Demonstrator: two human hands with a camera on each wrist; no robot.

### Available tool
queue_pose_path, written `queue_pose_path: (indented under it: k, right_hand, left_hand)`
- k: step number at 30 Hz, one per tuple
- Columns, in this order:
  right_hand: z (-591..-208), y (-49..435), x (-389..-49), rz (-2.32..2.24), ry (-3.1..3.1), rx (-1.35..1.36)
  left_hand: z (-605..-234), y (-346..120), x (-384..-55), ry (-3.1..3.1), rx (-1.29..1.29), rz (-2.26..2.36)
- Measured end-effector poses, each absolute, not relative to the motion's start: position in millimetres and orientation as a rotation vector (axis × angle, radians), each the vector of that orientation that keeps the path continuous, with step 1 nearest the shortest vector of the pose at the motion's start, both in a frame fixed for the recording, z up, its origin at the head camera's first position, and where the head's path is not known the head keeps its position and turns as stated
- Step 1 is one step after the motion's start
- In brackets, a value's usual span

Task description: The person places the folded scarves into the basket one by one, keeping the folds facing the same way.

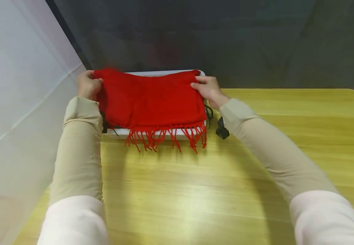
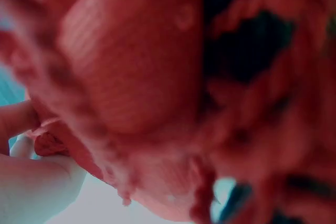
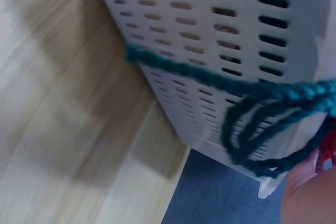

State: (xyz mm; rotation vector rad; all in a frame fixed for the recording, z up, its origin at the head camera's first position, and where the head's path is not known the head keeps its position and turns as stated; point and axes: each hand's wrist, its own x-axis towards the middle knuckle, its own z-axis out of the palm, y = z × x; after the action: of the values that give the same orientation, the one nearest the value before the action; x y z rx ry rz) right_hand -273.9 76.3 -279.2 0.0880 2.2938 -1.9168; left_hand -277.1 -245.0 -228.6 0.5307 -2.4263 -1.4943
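A red scarf [image 1: 152, 98] with a fringed near edge lies spread over a white basket [image 1: 164, 73]. My left hand [image 1: 88, 85] pinches its far left corner. At the far right corner my right hand [image 1: 206, 89] holds the cloth between thumb and fingers. The fringe hangs over the basket's near rim. In the left wrist view, red cloth and blurred tassels fill most of the picture, with the left thumb and fingers [image 2: 16, 119] gripping a fold. Dark teal cords [image 3: 210, 80] hang over the basket's slotted side [image 3: 247, 35] in the right wrist view.
The basket stands on a wooden table [image 1: 170, 190] near its far edge. A pale wall [image 1: 17, 92] rises at the left, and a dark surface [image 1: 210, 41] lies beyond the table. A small black device [image 1: 222, 128] is by the right wrist.
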Motion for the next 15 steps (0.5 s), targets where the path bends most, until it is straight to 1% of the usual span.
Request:
queue_pose_path:
  k: [9, 15]
  right_hand:
    - [-280, 68, -269, -1.988, 2.356, 0.069]
    - [-279, 65, -268, -1.874, 2.505, 0.069]
  left_hand:
    - [-228, -247, -278, -2.464, 0.553, -1.533]
    - [-230, -248, -280, -2.648, 0.59, -1.411]
